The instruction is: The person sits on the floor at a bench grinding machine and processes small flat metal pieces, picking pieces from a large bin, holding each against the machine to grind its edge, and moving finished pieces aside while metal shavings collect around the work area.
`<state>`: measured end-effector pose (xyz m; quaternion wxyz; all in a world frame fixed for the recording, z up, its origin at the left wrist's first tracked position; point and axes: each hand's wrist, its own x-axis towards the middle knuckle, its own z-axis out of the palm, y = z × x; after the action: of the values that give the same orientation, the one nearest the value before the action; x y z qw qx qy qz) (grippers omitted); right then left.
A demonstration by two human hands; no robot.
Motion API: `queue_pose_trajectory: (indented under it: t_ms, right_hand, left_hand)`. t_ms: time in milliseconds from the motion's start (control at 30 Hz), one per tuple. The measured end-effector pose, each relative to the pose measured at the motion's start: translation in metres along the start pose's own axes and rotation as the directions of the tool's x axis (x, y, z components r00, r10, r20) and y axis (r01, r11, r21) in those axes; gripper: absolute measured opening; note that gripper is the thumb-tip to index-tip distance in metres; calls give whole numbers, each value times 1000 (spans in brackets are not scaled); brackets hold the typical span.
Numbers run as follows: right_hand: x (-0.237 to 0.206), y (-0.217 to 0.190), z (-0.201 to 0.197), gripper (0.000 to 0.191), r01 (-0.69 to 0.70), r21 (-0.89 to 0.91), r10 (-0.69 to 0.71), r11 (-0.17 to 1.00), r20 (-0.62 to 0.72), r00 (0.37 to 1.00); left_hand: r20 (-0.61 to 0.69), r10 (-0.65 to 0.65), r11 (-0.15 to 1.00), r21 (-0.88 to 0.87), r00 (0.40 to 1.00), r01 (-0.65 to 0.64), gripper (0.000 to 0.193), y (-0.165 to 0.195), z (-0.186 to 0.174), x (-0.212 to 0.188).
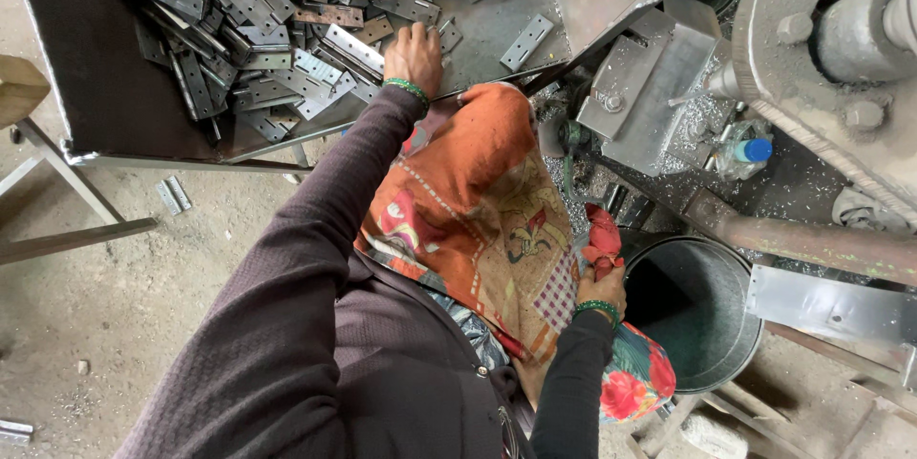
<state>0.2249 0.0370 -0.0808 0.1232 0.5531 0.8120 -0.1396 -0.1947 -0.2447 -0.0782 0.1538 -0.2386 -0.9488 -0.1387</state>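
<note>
The big press machine (841, 67) stands well off to the right of my fingers, its grey block (642, 86) nearer, just past my left hand's reach. Under my left fingers spreads the dark metal tray table (86, 58), heaped with flat steel hinge plates (248, 29) that lie mostly to the left of and beyond my fingertips. Below my right fingers, close beside them, sits the round metal bucket (693, 311). Across my lap, between both hands, lies the orange patterned cloth (478, 211).

My left hand (414, 56) is stretched out, fingers curled down onto the tray at the near edge of the heap; whether they have closed on a plate I cannot tell, since the back of my hand hides them. My right hand (602, 282) is closed on a bunch of red cloth (602, 234) at my knee.

I judge this the picking step: fetching a plate from the heap. The next move calls for pinching one single plate free of its neighbours, as they overlap and could drag along.
</note>
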Motion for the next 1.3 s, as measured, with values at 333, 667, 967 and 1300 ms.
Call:
queue_pose_trajectory:
  t_ms: [333,667,967,1300]
  right_hand:
    - [0,-1,1,60,6,-36,-6,999,-3,1000]
    - [-2,-1,0,58,19,3,-19,1000,-15,1000]
    - [-2,0,2,59,2,-16,-2,1000,-14,1000]
    - [-3,2,4,58,43,-4,-43,999,-41,998]
  left_hand:
    - [45,20,990,141,999,-26,25,9,8,2]
    - [-26,-7,998,63,1000,9,29,2,6,-9]
    - [124,-71,989,138,990,54,23,14,8,2]
    - [85,-72,973,225,994,51,23,20,13,1]
